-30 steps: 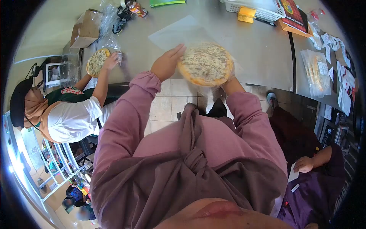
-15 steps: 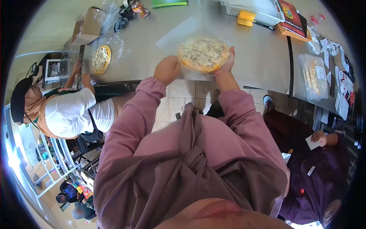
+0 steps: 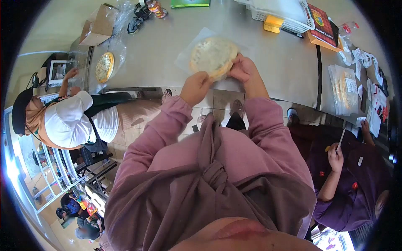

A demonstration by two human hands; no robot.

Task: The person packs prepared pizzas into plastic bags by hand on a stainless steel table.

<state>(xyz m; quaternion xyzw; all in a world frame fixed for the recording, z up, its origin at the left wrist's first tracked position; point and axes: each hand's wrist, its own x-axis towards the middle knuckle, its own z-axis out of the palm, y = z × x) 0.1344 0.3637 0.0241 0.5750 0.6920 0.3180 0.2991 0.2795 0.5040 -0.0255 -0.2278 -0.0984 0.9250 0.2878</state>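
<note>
The clear plastic [image 3: 184, 60] around the pizza [image 3: 212, 53] carries a pale glare, so the topping is hard to make out, and the underside is hidden. The left hand [image 3: 196, 88] is curled nearly closed at the near left edge, pinching the plastic; whether it grips crust too, I cannot tell. The right hand [image 3: 244, 70] is partly closed on the pizza's near right edge, its lower fingers out of sight. The pizza is over the near middle of the desk [image 3: 155, 54]. The far green item [image 3: 190, 3] is cut off by the frame. Compared with half a second ago, the pizza sits slightly farther left, the left hand has come round to its near edge, and the co-worker's hands at left [image 3: 72, 75] are farther from the second pizza [image 3: 104, 67].
</note>
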